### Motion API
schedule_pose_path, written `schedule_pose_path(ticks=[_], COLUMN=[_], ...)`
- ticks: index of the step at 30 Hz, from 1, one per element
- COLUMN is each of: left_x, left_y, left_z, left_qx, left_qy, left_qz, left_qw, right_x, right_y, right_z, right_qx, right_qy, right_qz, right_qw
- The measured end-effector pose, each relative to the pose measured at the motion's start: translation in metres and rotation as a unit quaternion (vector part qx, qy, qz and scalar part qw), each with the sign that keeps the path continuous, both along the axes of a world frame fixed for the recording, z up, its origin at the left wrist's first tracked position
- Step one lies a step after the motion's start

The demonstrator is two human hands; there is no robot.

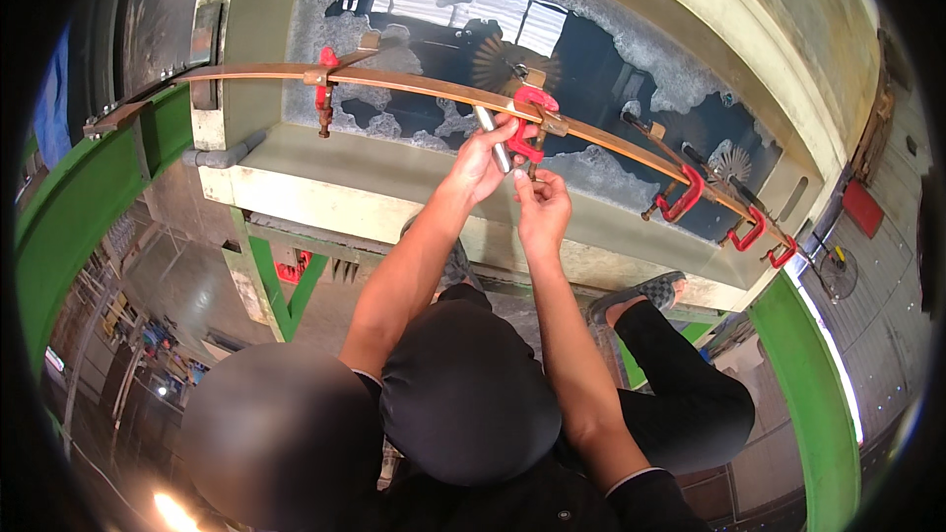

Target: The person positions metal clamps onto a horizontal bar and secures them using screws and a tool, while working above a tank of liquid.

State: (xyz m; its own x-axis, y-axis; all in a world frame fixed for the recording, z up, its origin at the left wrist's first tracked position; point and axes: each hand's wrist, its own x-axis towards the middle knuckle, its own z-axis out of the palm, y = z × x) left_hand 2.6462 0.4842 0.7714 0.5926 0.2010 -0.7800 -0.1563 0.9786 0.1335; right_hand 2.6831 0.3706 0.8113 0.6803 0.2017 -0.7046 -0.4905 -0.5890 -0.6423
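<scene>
My left hand (pixel 480 166) is closed around a silver metal tube (pixel 504 160), its fingertips close to a red C-clamp (pixel 530 146). That clamp sits on a long copper-coloured bar (pixel 424 85), which spans a tank of dark, foamy liquid. Just below the clamp, my right hand (pixel 544 212) has its thumb and fingers pinched at the lower end of the clamp's screw. More red C-clamps grip the bar: one at the left (pixel 324 94) and several at the right, among them a near one (pixel 682 193). Toothed discs (pixel 730 165) show at the liquid below.
The tank's pale rim (pixel 325 205) runs between me and the liquid. Green steel beams (pixel 94 187) stand at both sides. My bent legs, in black trousers (pixel 680 365), and checkered shoes (pixel 658 290) are close below the rim. A red flat object (pixel 862 209) lies at the right.
</scene>
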Motion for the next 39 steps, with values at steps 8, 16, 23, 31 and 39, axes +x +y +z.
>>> schedule_pose_path(ticks=[8,16,23,31,39], left_x=[-0.005,-0.005,-0.006,0.007,0.007], left_y=[-0.003,0.008,0.008,0.007,0.007], left_z=[-0.009,-0.016,-0.022,-0.011,-0.011], left_qx=[-0.029,-0.068,-0.054,-0.026,-0.047], left_qy=[-0.027,-0.056,-0.032,0.03,-0.01], left_qz=[-0.016,-0.047,-0.071,-0.071,-0.07], left_qw=[0.999,0.995,0.996,0.997,0.996], right_x=[-0.014,-0.032,-0.024,-0.029,-0.032], right_y=[-0.003,0.011,0.018,0.003,0.0], right_z=[0.007,0.012,0.014,-0.013,-0.016], right_qx=[0.187,0.23,0.255,0.409,0.46], right_qy=[0.144,0.244,0.329,0.392,0.382], right_qz=[-0.147,-0.266,-0.327,-0.336,-0.32], right_qw=[0.961,0.904,0.848,0.752,0.735])
